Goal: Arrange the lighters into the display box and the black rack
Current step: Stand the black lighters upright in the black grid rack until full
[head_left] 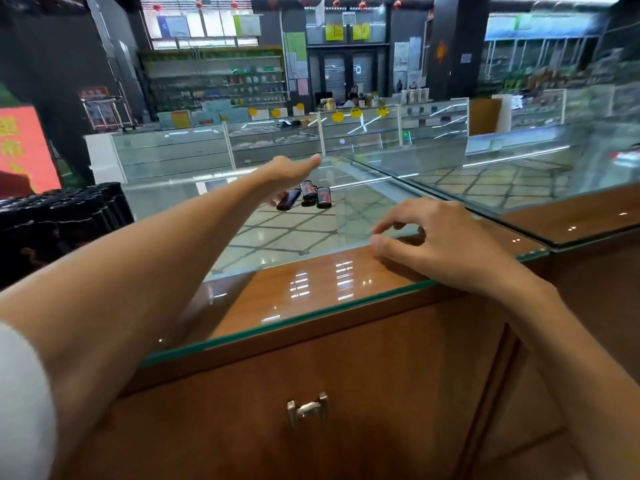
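Three dark lighters (309,196) with red markings lie side by side on the glass counter top (284,233). My left hand (289,176) stretches out over them, fingers down on the leftmost lighter (288,199), thumb pointing away. Whether it grips that lighter is unclear. My right hand (433,233) hovers at the near wooden edge of the counter, fingers curled apart, holding nothing. At the far left stands the black rack (59,216), filled with rows of dark lighters. No display box shows.
The counter has a wooden cabinet front with a metal drawer handle (307,407). A second glass counter (502,174) joins at the right. A red sign (24,150) stands behind the rack. Shop showcases and shelves fill the background.
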### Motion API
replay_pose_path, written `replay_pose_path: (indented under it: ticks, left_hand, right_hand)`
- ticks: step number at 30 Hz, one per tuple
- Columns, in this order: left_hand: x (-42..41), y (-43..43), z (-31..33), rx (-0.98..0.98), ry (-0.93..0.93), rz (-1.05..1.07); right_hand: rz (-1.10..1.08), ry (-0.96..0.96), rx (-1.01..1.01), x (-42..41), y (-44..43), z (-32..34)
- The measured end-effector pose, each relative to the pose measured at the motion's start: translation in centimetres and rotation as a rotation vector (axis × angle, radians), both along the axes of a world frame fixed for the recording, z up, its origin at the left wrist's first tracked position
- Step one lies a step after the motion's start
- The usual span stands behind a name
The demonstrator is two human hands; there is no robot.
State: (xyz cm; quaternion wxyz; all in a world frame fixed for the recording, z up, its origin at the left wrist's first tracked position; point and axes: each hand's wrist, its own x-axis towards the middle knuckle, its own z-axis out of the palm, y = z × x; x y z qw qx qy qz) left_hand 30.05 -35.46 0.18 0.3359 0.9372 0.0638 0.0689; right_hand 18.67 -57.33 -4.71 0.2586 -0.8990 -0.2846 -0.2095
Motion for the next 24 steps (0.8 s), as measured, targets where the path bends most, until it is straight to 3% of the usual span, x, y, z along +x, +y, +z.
replay_pose_path:
  ticks: [4,10,16,19,24]
  left_hand:
    - [0.7,-2.4,0.4,0.322,0.188,-0.097]
    - [1.3,-2.8,1.5,0.379,0.341,-0.078]
    - [0.2,-4.2,1.6,0.718,0.402,-0.162]
    - [-1.0,-4.4,1.8,0.950,0.344,-0.208]
    - [-1.3,-2.6,2.3,0.822,0.432,-0.236]
  right_hand:
    - [0.050,0.020,-0.020,0.0,-0.2,0.2]
    - [0.084,0.030,-0.046,0.2,-0.5,0.3]
    - [0.083,0.041,-0.053,0.1,-0.5,0.3]
    - [0.081,0.046,-0.050,0.0,-0.4,0.4]
    - [0.081,0.056,-0.041,0.0,-0.4,0.3]
